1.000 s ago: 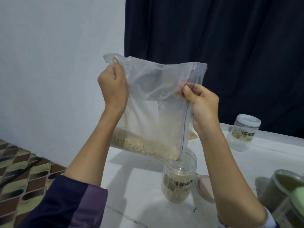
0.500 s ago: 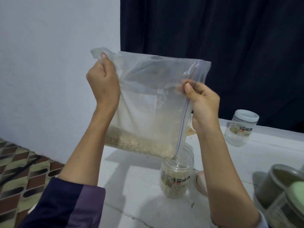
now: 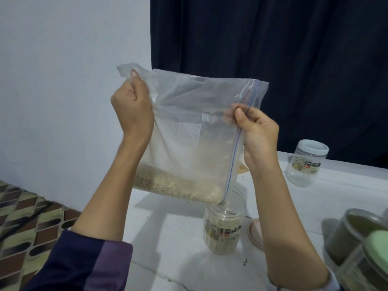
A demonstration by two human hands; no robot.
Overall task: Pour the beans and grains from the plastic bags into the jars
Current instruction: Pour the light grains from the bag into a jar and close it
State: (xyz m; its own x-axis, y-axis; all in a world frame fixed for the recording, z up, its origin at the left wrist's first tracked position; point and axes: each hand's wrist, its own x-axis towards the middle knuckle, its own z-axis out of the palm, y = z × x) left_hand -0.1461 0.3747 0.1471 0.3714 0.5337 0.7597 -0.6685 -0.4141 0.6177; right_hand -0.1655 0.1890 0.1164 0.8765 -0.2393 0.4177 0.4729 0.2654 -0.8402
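My left hand's [image 3: 131, 111] fingers are curled tight on the far left corner of the plastic bag [image 3: 189, 133], and my right hand [image 3: 257, 133] pinches its blue zip edge. I hold the clear, crinkled bag tilted, pale grains [image 3: 174, 185] heaped along its low edge, the lowest corner over the mouth of an open jar [image 3: 224, 227] on the white worktop [image 3: 178, 259]. A lidded clear jar [image 3: 306, 162] stands far right. Behind hang a dark curtain [image 3: 273, 38] and a pale wall [image 3: 63, 59].
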